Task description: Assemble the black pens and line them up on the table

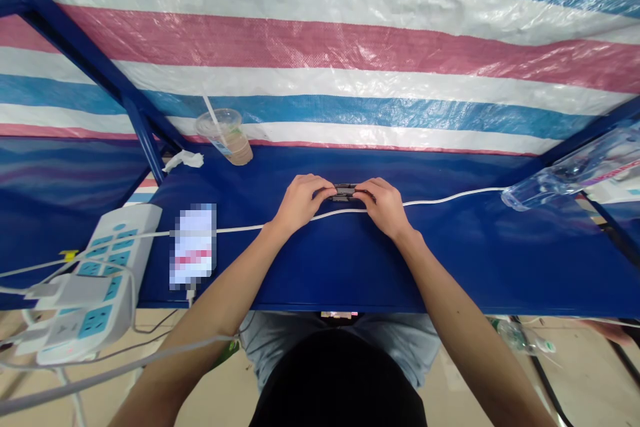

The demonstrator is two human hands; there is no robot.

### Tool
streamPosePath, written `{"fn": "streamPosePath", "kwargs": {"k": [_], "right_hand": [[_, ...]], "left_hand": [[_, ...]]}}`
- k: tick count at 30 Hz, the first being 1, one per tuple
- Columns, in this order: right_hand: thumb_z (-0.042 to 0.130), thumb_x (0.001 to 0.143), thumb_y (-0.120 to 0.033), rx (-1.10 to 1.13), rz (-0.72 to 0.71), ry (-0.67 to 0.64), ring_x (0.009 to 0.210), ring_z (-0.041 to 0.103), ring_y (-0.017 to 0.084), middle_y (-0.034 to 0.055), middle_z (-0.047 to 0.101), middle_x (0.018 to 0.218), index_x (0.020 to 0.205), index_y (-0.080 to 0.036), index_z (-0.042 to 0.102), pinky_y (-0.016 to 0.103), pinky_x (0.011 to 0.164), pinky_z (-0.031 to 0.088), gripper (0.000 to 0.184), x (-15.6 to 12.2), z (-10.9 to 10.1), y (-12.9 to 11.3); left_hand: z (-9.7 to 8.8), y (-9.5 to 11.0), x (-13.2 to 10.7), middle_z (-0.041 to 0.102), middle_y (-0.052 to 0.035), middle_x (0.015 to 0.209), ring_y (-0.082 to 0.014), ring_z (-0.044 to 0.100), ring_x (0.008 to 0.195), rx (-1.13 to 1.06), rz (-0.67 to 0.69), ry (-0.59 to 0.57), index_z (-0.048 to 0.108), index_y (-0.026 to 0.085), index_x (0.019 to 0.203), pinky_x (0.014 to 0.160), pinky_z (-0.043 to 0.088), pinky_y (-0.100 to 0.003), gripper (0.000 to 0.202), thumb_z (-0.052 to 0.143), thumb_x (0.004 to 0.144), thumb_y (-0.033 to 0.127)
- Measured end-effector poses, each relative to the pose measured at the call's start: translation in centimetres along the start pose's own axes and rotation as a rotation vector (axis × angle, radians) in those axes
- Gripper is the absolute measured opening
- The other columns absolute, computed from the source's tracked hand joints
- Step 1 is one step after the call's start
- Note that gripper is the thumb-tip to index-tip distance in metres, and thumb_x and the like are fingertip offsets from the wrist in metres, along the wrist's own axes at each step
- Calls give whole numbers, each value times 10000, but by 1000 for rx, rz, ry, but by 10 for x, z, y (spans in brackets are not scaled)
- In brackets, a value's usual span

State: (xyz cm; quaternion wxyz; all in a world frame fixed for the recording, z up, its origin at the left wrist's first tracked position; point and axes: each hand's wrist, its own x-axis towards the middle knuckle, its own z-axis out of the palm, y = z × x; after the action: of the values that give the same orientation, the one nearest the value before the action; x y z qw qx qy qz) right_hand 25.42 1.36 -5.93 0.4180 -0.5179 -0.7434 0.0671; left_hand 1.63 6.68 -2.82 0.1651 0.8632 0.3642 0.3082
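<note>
Between my two hands is a small dark grey and black oblong object [345, 193], just above or on the blue shelf [340, 260]. Its kind is too small to make out. My left hand [304, 200] pinches its left end between thumb and fingers. At the opposite end, my right hand [384, 205] grips it the same way. My fingertips hide both ends. A white cable [440, 200] runs across the shelf just on the near side of the object and passes by both hands.
On the left lie a white power strip [127, 220] with plugs and a phone [194, 247] with a blurred screen. Behind them are a tilted plastic cup [235, 143] with a straw and a crumpled tissue [185, 159]. A clear bottle [545, 180] lies at right. Striped sheeting [350, 40] hangs behind.
</note>
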Motion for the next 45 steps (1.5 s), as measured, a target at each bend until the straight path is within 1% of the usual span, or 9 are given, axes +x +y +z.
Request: {"fn": "streamPosePath", "kwargs": {"k": [4, 8, 11, 14, 21, 26, 29, 38, 45], "right_hand": [[605, 1069, -307, -19, 24, -11, 882, 710, 266, 80, 802, 972, 1014, -234, 791, 410, 826, 558, 207, 0, 1, 1], [684, 1022, -289, -10, 5, 36, 871, 698, 259, 65, 783, 941, 987, -247, 774, 399, 816, 556, 106, 2, -1, 0], [713, 995, -257, 29, -5, 59, 877, 706, 247, 64, 769, 950, 976, -240, 764, 374, 791, 564, 56, 2, -3, -2], [704, 1002, -261, 55, 0, 36, 876, 720, 241, 67, 771, 966, 977, -239, 769, 364, 787, 575, 73, 1, -3, -2], [645, 1057, -315, -18, -54, -24, 839, 709, 252, 80, 800, 962, 971, -239, 796, 400, 800, 552, 190, 0, 0, 0], [701, 1017, -299, 15, -47, 28, 872, 692, 258, 72, 786, 960, 975, -249, 774, 412, 817, 560, 98, 2, -2, -3], [722, 999, -283, 25, -41, 61, 894, 690, 261, 67, 777, 958, 957, -251, 758, 417, 831, 569, 63, 2, -4, -4], [693, 1028, -296, 36, -39, -3, 849, 696, 252, 66, 796, 940, 978, -245, 779, 407, 806, 565, 112, 2, -3, -2], [728, 999, -301, 65, -30, 48, 844, 706, 244, 63, 786, 939, 971, -255, 773, 388, 785, 583, 70, 1, -3, -5]], "left_hand": [[-1, 2, -1, 835, -39, 1031, -233, 758, 976, -18, 22, 53, 802, 245, 1003, 999, 503, -411, 306, 620, 1069, 482], [-2, 3, -1, 829, -38, 1077, -236, 743, 995, -7, -10, 34, 793, 237, 1040, 970, 492, -408, 344, 544, 1107, 466], [0, 1, -1, 824, -43, 1000, -232, 732, 932, 17, -20, 1, 790, 219, 973, 925, 496, -398, 391, 515, 1117, 457], [1, -2, 0, 817, -37, 929, -228, 734, 885, 25, -22, -14, 786, 221, 916, 919, 501, -396, 358, 574, 1093, 448], [-1, 0, -1, 812, -28, 984, -214, 748, 926, -12, -7, 55, 762, 233, 973, 1000, 489, -402, 183, 715, 1022, 403], [-3, 6, -1, 798, -39, 1034, -217, 728, 952, -21, -33, 27, 744, 236, 1071, 985, 488, -394, 293, 595, 1078, 488], [-1, 3, 0, 809, -48, 1009, -226, 727, 942, -3, -19, -26, 762, 224, 1002, 960, 488, -399, 415, 458, 1131, 475], [0, -2, 0, 839, -54, 987, -246, 770, 953, 13, 1, 23, 813, 243, 946, 996, 506, -433, 438, 522, 1101, 533], [-2, 4, 0, 823, -49, 1015, -234, 741, 958, 13, -3, -21, 786, 229, 992, 1007, 477, -434, 434, 500, 1110, 534]]}}
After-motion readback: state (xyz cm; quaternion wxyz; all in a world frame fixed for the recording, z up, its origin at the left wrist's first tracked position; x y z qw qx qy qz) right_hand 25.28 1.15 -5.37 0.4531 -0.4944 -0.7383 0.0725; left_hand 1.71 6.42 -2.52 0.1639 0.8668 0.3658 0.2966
